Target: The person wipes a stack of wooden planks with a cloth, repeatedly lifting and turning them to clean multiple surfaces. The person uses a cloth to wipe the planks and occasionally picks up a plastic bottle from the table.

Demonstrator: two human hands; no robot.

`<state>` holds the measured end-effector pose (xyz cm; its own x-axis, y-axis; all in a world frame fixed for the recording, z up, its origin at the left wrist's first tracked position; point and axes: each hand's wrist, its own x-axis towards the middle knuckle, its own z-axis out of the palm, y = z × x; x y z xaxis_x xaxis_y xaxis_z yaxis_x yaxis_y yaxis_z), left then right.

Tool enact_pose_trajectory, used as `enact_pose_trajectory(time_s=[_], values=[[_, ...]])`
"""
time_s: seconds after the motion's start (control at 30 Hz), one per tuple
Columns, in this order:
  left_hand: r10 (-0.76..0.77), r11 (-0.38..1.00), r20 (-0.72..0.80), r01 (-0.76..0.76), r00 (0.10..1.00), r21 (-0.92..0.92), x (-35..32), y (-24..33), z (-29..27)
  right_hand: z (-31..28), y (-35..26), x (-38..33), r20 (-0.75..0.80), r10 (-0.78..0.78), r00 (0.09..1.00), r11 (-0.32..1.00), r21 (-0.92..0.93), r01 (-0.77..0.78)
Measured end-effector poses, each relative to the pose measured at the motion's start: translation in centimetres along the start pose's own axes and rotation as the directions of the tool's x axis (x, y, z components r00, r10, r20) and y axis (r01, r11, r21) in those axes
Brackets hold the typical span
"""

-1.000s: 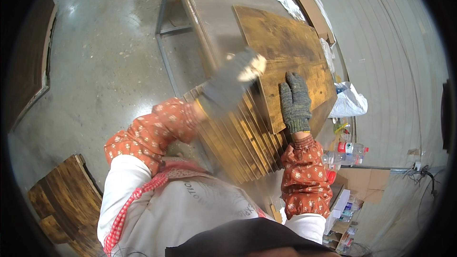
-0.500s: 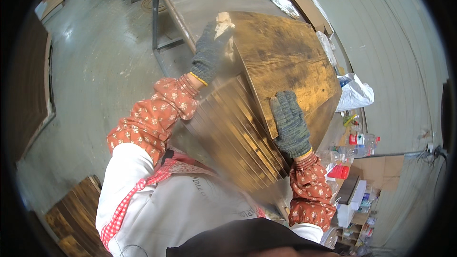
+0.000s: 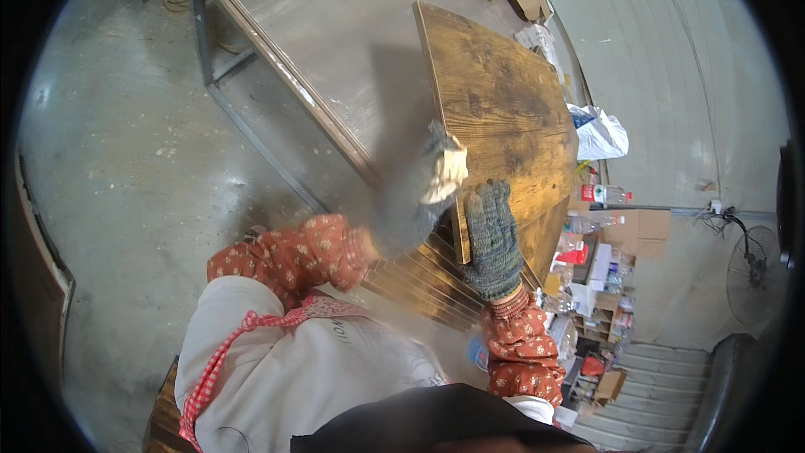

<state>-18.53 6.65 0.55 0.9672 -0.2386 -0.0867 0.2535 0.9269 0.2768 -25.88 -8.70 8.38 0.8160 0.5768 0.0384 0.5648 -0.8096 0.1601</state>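
Head view showed the wooden board (image 3: 507,101) stretching toward 12 o'clock from the right hand (image 3: 493,243), laid outstretched on its near end, and toward 2 o'clock from the blurred left hand (image 3: 409,205), clutching a cream wad (image 3: 448,173)

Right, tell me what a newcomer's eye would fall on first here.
Probably the large wood-grained board, mottled brown and dark, just right of centre, with the gloved right hand resting at its near corner. Next comes the gloved left hand, blurred, holding a pale crumpled wad by the board's left edge. The rust-red floral sleeves on both forearms also stand out, low in the picture.
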Motion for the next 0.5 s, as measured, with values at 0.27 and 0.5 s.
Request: enact_pose_trajectory(time_s=[0.27,0.5], values=[[0.531,0.577,0.242,-0.556,0.812,0.598,7.5,0.9,-1.7,-0.2,-0.4,-0.2,-0.016,0.060,0.998,0.995,0.082,-0.058],[0.085,0.979,0.327,-0.017,0.941,-0.204,4.0,-1.3,-1.9,-0.6,-0.5,-0.1,0.007,0.085,0.996,0.990,0.113,-0.086]])
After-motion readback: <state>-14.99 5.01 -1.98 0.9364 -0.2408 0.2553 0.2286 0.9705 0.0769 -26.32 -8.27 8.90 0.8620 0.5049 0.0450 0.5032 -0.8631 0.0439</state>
